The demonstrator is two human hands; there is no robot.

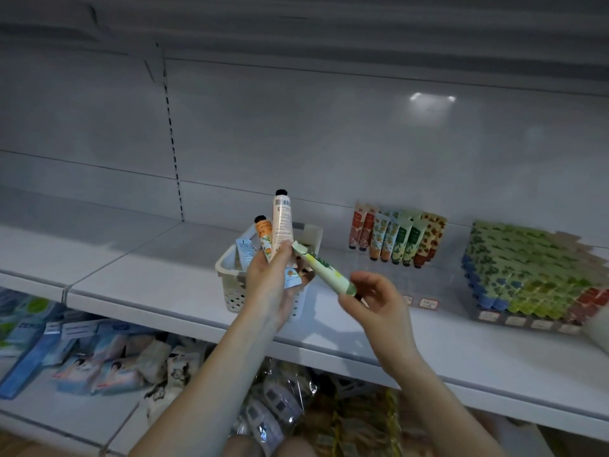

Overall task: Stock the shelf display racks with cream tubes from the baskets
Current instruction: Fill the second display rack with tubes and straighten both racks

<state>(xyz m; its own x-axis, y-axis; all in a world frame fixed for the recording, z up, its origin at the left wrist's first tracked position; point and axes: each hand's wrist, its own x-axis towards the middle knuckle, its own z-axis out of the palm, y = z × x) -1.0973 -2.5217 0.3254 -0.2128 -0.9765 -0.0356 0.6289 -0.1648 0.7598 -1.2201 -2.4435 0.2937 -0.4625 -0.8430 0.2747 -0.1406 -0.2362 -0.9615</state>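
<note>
— As you read up from the bottom edge, what's nearest?
— That's the lower shelf (82, 420), with blue and white packets (99, 357) on it. They're blurred, so I can't read them.
— Hands?
— Two bare forearms cross the shelf edge. The left hand (268, 285) has its fingers curled round a bunch of tubes. The pale tube (282, 222) is upright with its black cap on top, the orange tube (264, 237) is just beside it, and the blue tube (244, 250) leans left.
— Right side?
— The right hand (379, 305) pinches the green tube (324, 270) at its cap end, between thumb and fingers. It's tilted, and the crimped end is at the left thumb. Can't tell if they touch.
— Basket?
— The white perforated basket (227, 265) sits on the upper shelf (148, 275), right behind the left hand and partly hidden.
— Racks?
— Further back on the right are standing tubes (397, 235) in rows, caps down: red, blue-green, green and brown. Far right is a packed rack (527, 282) of lying tubes with a label strip along the front. A grey back panel (329, 143) is behind it all.
</note>
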